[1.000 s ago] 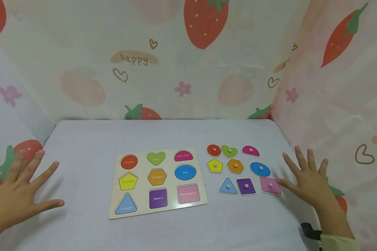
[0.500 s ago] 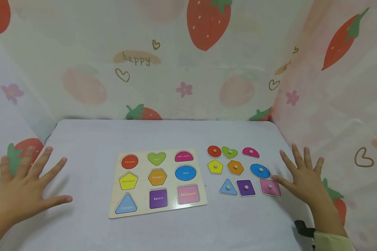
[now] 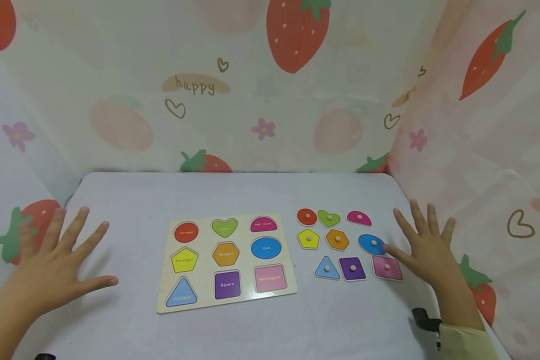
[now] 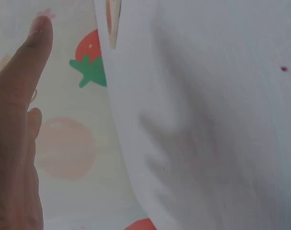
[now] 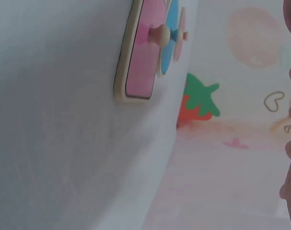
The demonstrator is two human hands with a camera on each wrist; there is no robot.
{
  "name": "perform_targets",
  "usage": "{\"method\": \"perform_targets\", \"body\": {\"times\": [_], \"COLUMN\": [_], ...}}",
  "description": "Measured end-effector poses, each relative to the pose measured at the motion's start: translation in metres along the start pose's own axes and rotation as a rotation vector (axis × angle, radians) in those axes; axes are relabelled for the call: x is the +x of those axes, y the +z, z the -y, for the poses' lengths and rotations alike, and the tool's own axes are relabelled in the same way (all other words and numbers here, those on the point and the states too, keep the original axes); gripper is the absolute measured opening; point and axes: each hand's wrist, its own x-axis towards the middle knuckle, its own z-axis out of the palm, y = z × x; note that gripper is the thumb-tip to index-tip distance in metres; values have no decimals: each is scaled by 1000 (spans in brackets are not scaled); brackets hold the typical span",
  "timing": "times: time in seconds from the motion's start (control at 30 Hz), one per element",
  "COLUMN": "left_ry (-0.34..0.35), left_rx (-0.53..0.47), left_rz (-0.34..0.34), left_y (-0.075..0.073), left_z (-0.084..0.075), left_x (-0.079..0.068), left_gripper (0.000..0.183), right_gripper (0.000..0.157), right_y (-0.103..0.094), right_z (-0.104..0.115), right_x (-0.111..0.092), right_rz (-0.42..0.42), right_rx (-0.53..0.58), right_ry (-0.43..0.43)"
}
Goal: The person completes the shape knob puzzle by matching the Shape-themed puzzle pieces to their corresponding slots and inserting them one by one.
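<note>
My left hand (image 3: 56, 265) hovers left of the puzzle board with fingers spread and nothing held; its shadow falls on the white cloth. The wooden puzzle board (image 3: 162, 280) shows coloured, labelled shapes in rows. To its right lie several knobbed pieces: a red circle (image 3: 303, 217), a green heart (image 3: 325, 219), a yellow pentagon (image 3: 304, 242), an orange hexagon (image 3: 333, 242), a blue triangle (image 3: 327, 274), a purple square (image 3: 346, 265) and others. My right hand (image 3: 427, 250), also spread, has its thumb tip overlapping the edge of the blue oval piece (image 3: 368, 246), above the pink rectangle piece (image 3: 393, 272).
A white cloth covers the table (image 3: 130, 195). Strawberry-print curtains (image 3: 292, 100) stand behind it and along the sides. The magenta half-round piece (image 3: 355, 220) lies at the back right of the loose pieces. Black straps show near both wrists.
My left hand has moved right, toward the board. The right hand has shifted left and slightly up, its thumb passing from the pink rectangle to the blue oval. Board and pieces have stayed put.
</note>
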Motion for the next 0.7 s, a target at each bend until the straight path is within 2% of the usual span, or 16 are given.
{"method": "perform_targets", "body": {"times": [0.3, 0.7], "left_ry": [-6, 13], "left_rx": [-35, -114], "left_rz": [16, 39], "left_y": [12, 20], "left_z": [-14, -35], "left_x": [7, 17], "left_gripper": [124, 125], "right_gripper": [100, 96], "right_y": [3, 5], "right_z": [13, 29], "right_x": [12, 27], "right_rz": [-15, -45], "right_rx": [19, 81], "right_ry": [-18, -39]}}
